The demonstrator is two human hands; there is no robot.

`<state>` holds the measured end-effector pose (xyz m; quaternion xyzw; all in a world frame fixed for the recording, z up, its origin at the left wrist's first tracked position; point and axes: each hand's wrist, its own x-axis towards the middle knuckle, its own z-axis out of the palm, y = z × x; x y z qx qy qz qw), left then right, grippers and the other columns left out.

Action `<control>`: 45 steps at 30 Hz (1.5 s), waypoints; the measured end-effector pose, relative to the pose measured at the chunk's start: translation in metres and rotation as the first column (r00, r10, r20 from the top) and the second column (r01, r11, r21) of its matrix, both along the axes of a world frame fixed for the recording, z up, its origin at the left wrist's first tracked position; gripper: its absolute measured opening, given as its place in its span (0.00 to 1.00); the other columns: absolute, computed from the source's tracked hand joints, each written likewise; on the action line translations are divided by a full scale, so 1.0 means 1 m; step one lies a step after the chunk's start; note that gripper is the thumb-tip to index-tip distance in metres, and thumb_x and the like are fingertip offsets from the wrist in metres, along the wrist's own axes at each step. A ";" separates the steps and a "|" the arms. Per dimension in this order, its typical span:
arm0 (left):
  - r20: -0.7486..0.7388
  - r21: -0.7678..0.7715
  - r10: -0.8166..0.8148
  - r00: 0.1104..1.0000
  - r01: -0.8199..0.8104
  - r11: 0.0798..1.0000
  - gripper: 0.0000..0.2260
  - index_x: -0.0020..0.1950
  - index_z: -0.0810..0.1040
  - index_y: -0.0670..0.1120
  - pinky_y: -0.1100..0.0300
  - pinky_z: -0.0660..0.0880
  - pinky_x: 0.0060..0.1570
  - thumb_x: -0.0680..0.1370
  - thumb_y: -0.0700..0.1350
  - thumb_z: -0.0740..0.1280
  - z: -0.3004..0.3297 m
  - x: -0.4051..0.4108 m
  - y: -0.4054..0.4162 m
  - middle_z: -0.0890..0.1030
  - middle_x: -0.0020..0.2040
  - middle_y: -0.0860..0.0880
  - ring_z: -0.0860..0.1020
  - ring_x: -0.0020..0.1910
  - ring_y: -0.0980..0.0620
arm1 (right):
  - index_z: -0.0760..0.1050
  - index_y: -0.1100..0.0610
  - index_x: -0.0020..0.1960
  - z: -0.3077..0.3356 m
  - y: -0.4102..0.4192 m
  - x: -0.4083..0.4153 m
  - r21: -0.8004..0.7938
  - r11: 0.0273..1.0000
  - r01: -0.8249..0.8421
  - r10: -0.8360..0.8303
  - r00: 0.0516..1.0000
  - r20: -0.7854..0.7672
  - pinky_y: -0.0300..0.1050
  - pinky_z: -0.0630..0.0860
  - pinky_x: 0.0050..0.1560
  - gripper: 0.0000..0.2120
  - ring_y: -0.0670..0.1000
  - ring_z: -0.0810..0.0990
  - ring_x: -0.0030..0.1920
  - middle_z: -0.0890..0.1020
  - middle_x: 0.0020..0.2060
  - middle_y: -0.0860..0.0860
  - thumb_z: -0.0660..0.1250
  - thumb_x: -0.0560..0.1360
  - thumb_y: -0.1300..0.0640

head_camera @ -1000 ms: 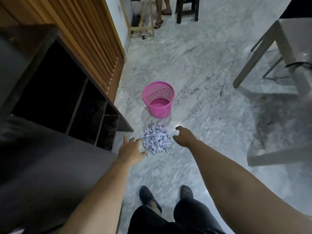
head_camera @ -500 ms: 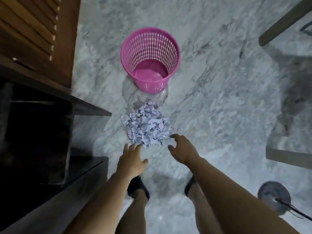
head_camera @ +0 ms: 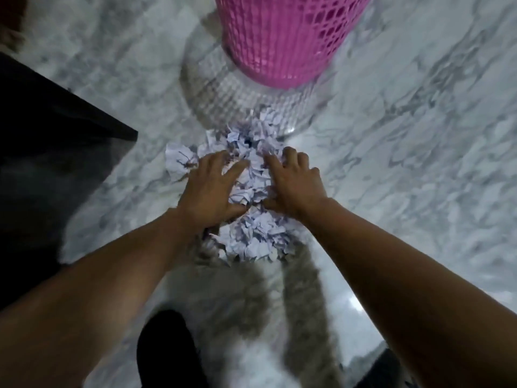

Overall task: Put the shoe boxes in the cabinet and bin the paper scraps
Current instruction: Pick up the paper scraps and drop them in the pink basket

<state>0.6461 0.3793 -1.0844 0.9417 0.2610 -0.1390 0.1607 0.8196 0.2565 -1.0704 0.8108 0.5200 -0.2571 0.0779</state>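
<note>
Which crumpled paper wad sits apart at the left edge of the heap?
The larger white wad just beyond the left hand fingertips; the other scraps bunch together between and under both hands.

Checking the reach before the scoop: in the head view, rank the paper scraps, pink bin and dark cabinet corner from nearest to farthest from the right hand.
1. Paper scraps, under the right hand.
2. Pink bin, ahead beyond the pile.
3. Dark cabinet corner, off to the left, past the left hand.
</note>
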 end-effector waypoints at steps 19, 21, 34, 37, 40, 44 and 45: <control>0.230 -0.208 0.010 0.973 0.040 0.977 0.26 0.69 0.71 0.49 0.49 0.73 0.59 0.73 0.48 0.75 0.009 0.030 0.009 0.74 0.67 0.46 0.72 0.64 0.43 | 0.64 0.52 0.70 -0.016 -0.011 0.011 0.155 0.988 -0.025 0.019 0.999 0.040 0.52 0.74 0.41 0.24 0.60 0.71 0.61 0.72 0.63 0.59 0.66 0.78 0.46; 0.262 -0.206 -0.008 0.965 0.064 0.977 0.24 0.67 0.73 0.47 0.53 0.72 0.59 0.73 0.45 0.75 0.023 0.033 0.012 0.75 0.66 0.46 0.72 0.64 0.44 | 0.65 0.52 0.68 -0.012 -0.017 0.012 0.173 0.985 -0.016 0.014 1.000 0.012 0.50 0.71 0.39 0.23 0.60 0.72 0.59 0.73 0.61 0.58 0.65 0.78 0.44; 0.308 -0.137 -0.125 0.943 0.175 0.975 0.25 0.66 0.71 0.50 0.55 0.75 0.52 0.71 0.44 0.76 0.049 0.036 -0.001 0.75 0.64 0.49 0.73 0.61 0.49 | 0.69 0.50 0.64 0.015 -0.069 0.028 0.261 0.954 0.150 -0.145 0.989 -0.041 0.47 0.73 0.43 0.24 0.55 0.75 0.55 0.74 0.55 0.51 0.65 0.75 0.37; 0.295 -0.141 -0.129 0.947 0.176 0.974 0.24 0.65 0.70 0.52 0.51 0.77 0.52 0.72 0.43 0.75 0.055 0.036 -0.004 0.74 0.63 0.50 0.74 0.60 0.49 | 0.70 0.51 0.63 0.026 -0.072 0.028 0.310 0.938 0.157 -0.151 0.988 -0.042 0.47 0.72 0.43 0.23 0.55 0.75 0.55 0.74 0.54 0.51 0.65 0.74 0.39; 0.283 -0.147 -0.138 0.949 0.185 0.972 0.24 0.65 0.69 0.53 0.50 0.77 0.53 0.72 0.43 0.74 0.056 0.035 -0.006 0.74 0.63 0.51 0.73 0.61 0.48 | 0.71 0.52 0.63 0.029 -0.078 0.036 0.364 0.906 0.215 -0.200 0.977 -0.079 0.46 0.71 0.42 0.23 0.53 0.75 0.52 0.74 0.52 0.49 0.65 0.74 0.40; 0.364 -0.135 -0.119 0.924 0.178 0.975 0.19 0.61 0.72 0.51 0.49 0.77 0.49 0.72 0.41 0.73 0.062 0.032 -0.006 0.75 0.58 0.51 0.74 0.57 0.49 | 0.72 0.50 0.58 0.023 -0.092 0.046 0.436 0.838 0.326 -0.285 0.945 -0.159 0.45 0.69 0.40 0.19 0.53 0.76 0.47 0.72 0.48 0.45 0.66 0.73 0.41; 0.385 -0.138 -0.104 0.917 0.168 0.976 0.18 0.59 0.73 0.50 0.49 0.77 0.48 0.72 0.41 0.72 0.064 0.031 -0.005 0.76 0.57 0.51 0.74 0.56 0.49 | 0.71 0.49 0.55 0.024 -0.095 0.047 0.458 0.808 0.370 -0.321 0.929 -0.184 0.45 0.69 0.39 0.16 0.53 0.76 0.46 0.72 0.47 0.44 0.66 0.72 0.42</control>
